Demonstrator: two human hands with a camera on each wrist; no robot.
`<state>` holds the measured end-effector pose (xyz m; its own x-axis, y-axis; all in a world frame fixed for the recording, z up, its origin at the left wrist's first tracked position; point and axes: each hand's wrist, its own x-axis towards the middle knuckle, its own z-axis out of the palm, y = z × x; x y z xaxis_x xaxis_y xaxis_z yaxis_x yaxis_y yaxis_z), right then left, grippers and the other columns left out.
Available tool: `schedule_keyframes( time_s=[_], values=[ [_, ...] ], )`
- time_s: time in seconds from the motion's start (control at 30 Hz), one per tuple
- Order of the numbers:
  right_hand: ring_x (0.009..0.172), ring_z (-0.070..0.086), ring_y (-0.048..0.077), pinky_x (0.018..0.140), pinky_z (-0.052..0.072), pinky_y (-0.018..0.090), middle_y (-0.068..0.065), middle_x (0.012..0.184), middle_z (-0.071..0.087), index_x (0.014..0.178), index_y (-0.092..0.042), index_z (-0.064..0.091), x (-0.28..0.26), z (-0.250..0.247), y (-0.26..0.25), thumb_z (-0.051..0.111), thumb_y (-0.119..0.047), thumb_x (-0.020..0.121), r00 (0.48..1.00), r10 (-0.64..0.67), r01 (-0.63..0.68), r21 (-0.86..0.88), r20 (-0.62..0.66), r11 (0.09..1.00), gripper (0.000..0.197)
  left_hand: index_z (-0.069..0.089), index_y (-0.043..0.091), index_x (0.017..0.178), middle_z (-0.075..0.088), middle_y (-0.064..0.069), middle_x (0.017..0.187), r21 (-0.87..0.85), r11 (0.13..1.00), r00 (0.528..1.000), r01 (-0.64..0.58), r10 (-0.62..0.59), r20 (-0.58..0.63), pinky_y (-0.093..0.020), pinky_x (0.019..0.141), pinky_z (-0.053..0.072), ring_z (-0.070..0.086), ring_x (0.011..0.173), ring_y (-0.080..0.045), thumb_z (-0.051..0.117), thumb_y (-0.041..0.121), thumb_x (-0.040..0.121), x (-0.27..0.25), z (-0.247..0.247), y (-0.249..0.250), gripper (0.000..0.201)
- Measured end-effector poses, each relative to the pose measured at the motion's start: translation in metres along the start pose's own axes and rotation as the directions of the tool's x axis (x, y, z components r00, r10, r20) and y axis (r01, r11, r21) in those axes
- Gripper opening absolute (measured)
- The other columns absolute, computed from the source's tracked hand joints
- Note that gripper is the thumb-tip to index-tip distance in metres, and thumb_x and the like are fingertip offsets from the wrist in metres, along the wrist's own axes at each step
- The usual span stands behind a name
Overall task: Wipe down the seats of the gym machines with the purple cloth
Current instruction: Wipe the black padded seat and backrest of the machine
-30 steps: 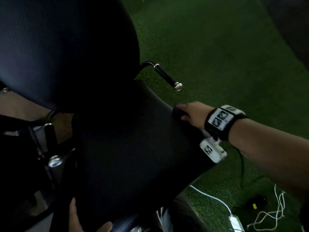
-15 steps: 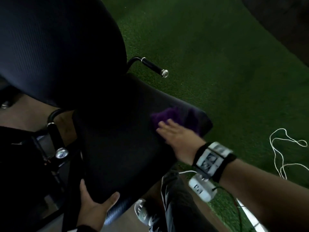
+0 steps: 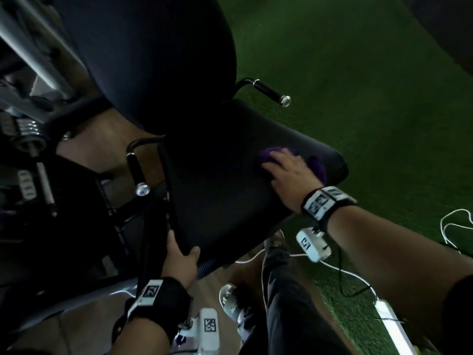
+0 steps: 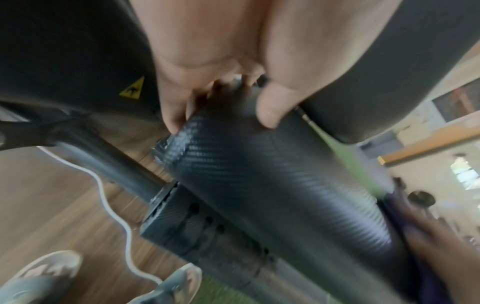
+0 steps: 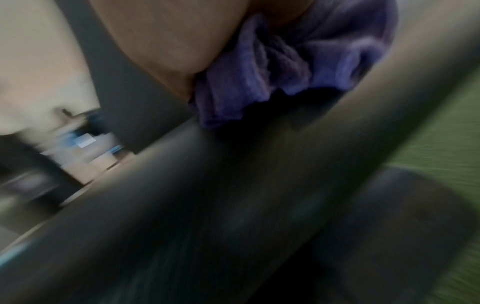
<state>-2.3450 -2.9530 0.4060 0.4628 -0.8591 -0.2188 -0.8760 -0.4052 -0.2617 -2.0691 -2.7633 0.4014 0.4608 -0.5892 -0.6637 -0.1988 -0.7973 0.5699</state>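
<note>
The black padded seat (image 3: pixel 225 190) sits below its tall backrest (image 3: pixel 153 47). My right hand (image 3: pixel 288 174) lies flat with straight fingers on the purple cloth (image 3: pixel 318 166), pressing it onto the seat's far right part. In the right wrist view the bunched cloth (image 5: pixel 285 72) shows under my palm against the blurred seat (image 5: pixel 233 205). My left hand (image 3: pixel 179 260) grips the seat's near corner, thumb on top. The left wrist view shows thumb and fingers (image 4: pixel 176 107) curled around the textured seat edge (image 4: pixel 259 174).
Two black side handles (image 3: pixel 271 93) (image 3: pixel 135 170) stick out beside the seat. A metal frame and weight parts (image 3: pixel 25 131) stand at the left. Green turf (image 3: pixel 358 98) spreads to the right, with white cables (image 3: pixel 455 221). My legs and sandals (image 3: pixel 230 301) are below the seat.
My right hand has moved with the cloth from the seat's right edge onto its top surface, now lying flat. The left hand has closed further over the near corner.
</note>
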Motion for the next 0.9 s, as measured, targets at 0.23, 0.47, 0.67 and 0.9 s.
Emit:
schedule_keyframes(
  time_s=[0.23,0.47,0.67,0.9],
  values=[
    [0.153,0.000,0.033,0.122,0.007,0.056,0.006,0.167,0.002,0.158,-0.020,0.017,-0.018,0.013,0.004,0.044,-0.037,0.100,0.927,0.363,-0.351,0.120,-0.098,0.929,0.066,0.014,0.034,0.159,0.044,-0.006,0.152,0.069,0.998,1.000,0.002,-0.001,-0.018,-0.031,0.108,0.035,0.047,0.134,-0.028,0.049,0.013,0.101,-0.015,-0.005,-0.009,0.071],
    [0.153,0.010,0.030,0.122,0.014,0.054,0.004,0.166,0.016,0.155,-0.022,0.029,-0.053,0.066,-0.138,0.036,-0.043,0.093,0.991,-0.132,0.132,-0.001,-0.008,0.991,0.065,0.025,0.031,0.156,0.047,-0.001,0.150,-0.136,0.990,1.000,0.019,-0.019,0.006,-0.023,0.102,0.037,0.049,0.131,-0.014,0.047,-0.005,0.096,-0.009,-0.004,-0.021,0.073],
    [0.153,0.011,0.026,0.123,0.009,0.047,0.001,0.167,0.013,0.156,-0.024,0.024,-0.066,0.084,-0.166,0.049,-0.034,0.095,0.906,-0.419,0.423,-0.066,0.064,0.904,0.067,0.053,0.058,0.127,0.064,0.002,0.132,-0.323,0.943,0.997,0.076,-0.076,0.014,-0.047,0.103,0.049,0.064,0.116,-0.020,0.053,0.012,0.079,0.002,-0.010,-0.028,0.067],
    [0.152,0.016,0.029,0.121,0.017,0.053,0.003,0.165,0.020,0.152,-0.024,0.032,-0.022,0.033,-0.055,0.052,-0.017,0.093,0.995,0.072,-0.070,0.032,-0.062,0.997,0.063,0.043,0.049,0.137,0.062,0.002,0.136,-0.199,0.978,0.998,0.058,-0.064,-0.025,-0.047,0.100,0.051,0.062,0.117,-0.021,0.054,0.010,0.090,0.009,-0.008,-0.035,0.063]
  ],
)
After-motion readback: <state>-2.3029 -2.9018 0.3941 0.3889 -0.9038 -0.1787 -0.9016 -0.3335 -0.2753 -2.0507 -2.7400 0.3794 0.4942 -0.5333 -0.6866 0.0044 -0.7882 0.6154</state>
